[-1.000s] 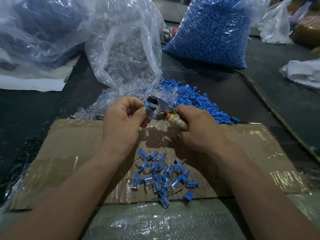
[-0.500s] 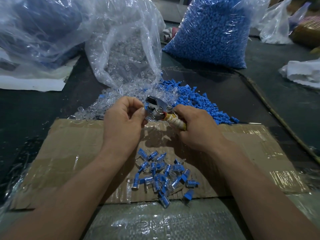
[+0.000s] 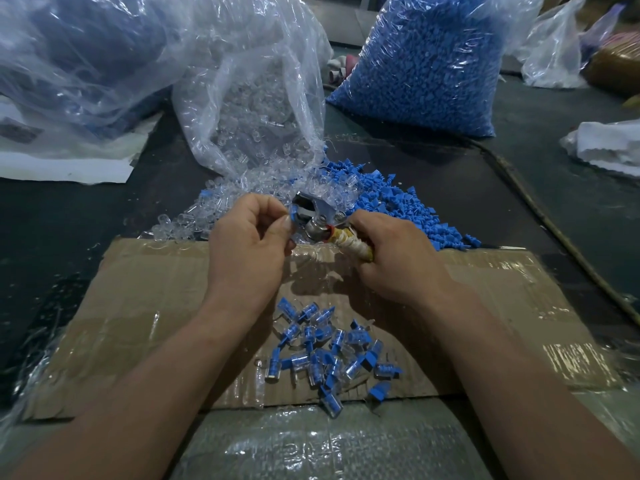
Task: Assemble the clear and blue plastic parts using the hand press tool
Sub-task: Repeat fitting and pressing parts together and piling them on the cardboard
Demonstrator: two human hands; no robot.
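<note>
- Left grip [image 3: 249,237]: thumb and forefinger pinch a blue part [image 3: 293,213] against the open metal head of the hand press tool [image 3: 317,216]; whether a clear part is already mated to it cannot be told.
- Right grip [image 3: 391,258]: fingers curled round the tool's tape-wrapped handle [image 3: 349,242], holding the tool above the far edge of the cardboard sheet [image 3: 138,306].
- Change over the last second: very slight; both grips and the tool sit almost where they were, and the left thumb has only edged closer to the head; the tool's head looks no more closed than before.
- Meaning for the task: judged as the seating step, the part being aligned in the head before a squeeze; the press stroke appears not yet made.
- Finished pieces [image 3: 329,351]: a small heap of joined clear-and-blue units on the cardboard between the forearms, unchanged in layout; no new piece has dropped.
- Supply: loose clear parts [image 3: 242,192] spilling from a clear bag [image 3: 249,98], and loose blue parts [image 3: 398,199] just beside them on the counter [image 3: 69,220]; a full bag of blue parts [image 3: 426,64] stands behind.
</note>
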